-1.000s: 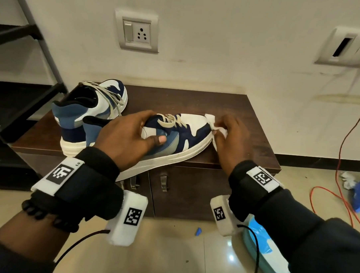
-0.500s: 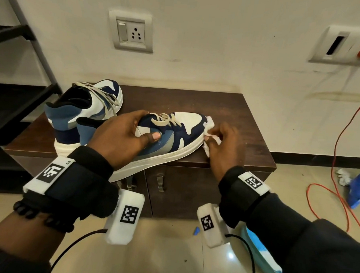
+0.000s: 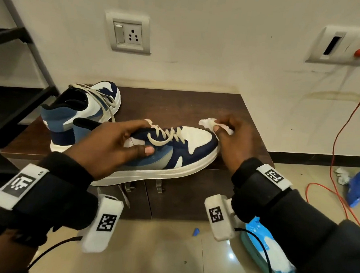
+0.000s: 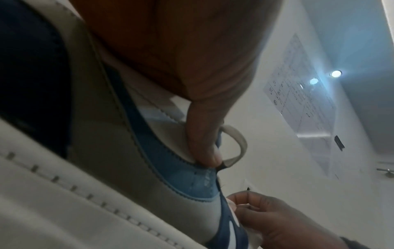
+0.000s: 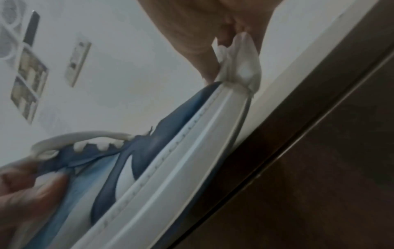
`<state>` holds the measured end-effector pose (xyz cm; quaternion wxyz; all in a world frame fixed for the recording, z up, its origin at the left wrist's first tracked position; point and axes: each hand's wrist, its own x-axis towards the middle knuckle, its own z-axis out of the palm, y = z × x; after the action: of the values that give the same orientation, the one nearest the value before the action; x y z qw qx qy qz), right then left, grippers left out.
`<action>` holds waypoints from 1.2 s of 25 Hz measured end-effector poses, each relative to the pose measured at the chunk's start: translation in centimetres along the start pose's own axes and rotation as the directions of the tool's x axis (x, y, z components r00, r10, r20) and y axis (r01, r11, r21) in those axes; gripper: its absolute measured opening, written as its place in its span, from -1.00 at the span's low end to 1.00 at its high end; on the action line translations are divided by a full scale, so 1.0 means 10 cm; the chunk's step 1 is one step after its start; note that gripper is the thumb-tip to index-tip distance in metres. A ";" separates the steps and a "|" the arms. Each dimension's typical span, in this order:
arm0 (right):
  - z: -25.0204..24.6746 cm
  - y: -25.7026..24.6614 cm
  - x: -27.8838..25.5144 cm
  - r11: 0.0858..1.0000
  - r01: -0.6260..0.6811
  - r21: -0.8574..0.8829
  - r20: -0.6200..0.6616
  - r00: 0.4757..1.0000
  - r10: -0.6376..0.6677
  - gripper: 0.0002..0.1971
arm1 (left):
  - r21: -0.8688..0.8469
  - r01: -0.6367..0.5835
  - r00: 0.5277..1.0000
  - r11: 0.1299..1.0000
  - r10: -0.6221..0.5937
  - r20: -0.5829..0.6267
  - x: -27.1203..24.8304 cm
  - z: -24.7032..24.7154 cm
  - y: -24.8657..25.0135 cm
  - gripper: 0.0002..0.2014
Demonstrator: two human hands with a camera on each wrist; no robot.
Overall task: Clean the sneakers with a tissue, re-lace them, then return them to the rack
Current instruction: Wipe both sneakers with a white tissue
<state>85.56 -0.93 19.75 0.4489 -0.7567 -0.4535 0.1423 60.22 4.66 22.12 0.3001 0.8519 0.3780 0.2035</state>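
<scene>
Left hand (image 3: 109,147) fingers clamped on sneaker (image 3: 165,156) midfoot; long axis left-right, toe right. Right hand (image 3: 235,143) fingers pinch tissue (image 3: 209,124) at toe.

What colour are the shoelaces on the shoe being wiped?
Cream, an off-white. The laces on the held sneaker show best in the head view.

A lived-in home, likely an entry corner. A low dark wooden cabinet (image 3: 197,108) stands against a scuffed cream wall at centre frame, a black rack (image 3: 14,98) at the left edge, wall sockets (image 3: 128,34) above, an orange cable (image 3: 346,124) trailing down the right onto glossy beige floor tiles (image 3: 169,250).
</scene>
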 end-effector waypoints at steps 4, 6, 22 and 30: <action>0.10 -0.13 -0.18 0.940 0.298 -0.165 0.061 0.955 -0.292 -0.84 | 0.113 0.003 1.000 0.994 0.000 -0.029 0.02 0.01 0.00 -0.50; 0.16 -0.14 -0.25 0.877 0.450 -0.170 0.118 0.893 -0.435 -0.84 | 0.160 0.041 0.997 0.986 -0.030 -0.070 0.04 0.05 0.04 -0.42; 0.40 -0.30 -0.65 0.828 0.552 -0.103 0.142 0.832 -0.537 -0.85 | 0.195 0.220 0.961 0.956 -0.177 -0.214 0.09 0.19 0.20 -0.57; 0.42 -0.18 -0.46 0.848 0.516 -0.120 -0.008 0.854 -0.521 -0.92 | -0.219 0.391 0.871 0.894 -0.436 -0.225 0.11 0.14 0.22 -0.41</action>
<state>79.38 -2.07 18.02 0.4360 -0.6333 -0.6389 -0.0255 62.86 3.84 22.68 0.3528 0.6872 0.5706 0.2787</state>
